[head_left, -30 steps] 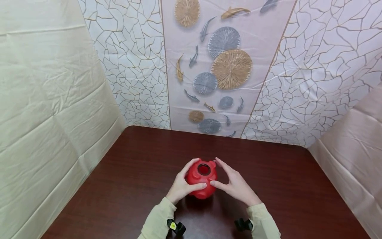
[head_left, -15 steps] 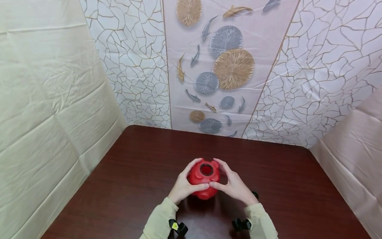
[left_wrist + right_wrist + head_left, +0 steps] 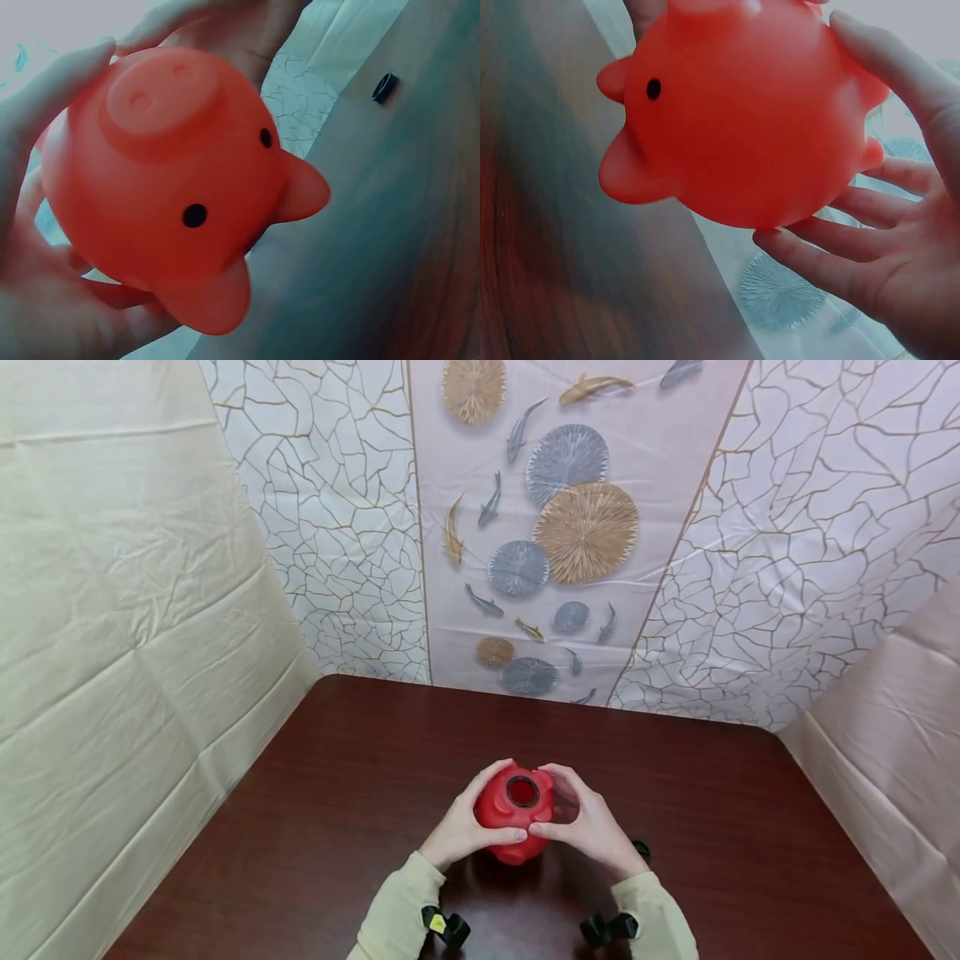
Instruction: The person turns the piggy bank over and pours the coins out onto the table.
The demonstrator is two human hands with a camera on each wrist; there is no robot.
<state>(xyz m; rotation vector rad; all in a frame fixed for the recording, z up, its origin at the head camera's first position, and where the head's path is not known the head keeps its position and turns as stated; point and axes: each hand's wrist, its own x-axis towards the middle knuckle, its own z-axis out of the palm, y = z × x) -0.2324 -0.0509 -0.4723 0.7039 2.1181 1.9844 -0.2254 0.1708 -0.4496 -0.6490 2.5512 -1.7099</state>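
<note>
Your two hands carry a red piggy bank [image 3: 516,817] off the table [image 3: 322,827], roughly midway between its left and right edges and well apart from the far edge. The body is nearly round; its long axis, snout to tail, runs roughly between you and the far edge. The snout [image 3: 161,94] points back toward you, and the ears [image 3: 304,189] aim down at the tabletop, so the pig is belly-up. Its dark-rimmed round opening [image 3: 522,791] faces upward, tipped a little your way, ringed by the stubby feet.

Your left hand [image 3: 461,828] grasps the left side, thumb across the near face and fingers wrapped round behind. Your right hand [image 3: 596,832] grasps the other side more lightly: thumb tip on the near face, fingertips against the body, with a gap at the palm.

A small black round piece [image 3: 385,88] lies on the table, toward the right edge from the pig; the head view shows it just past your right wrist, partly hidden. A patterned cloth [image 3: 585,635] hangs behind the far edge.
</note>
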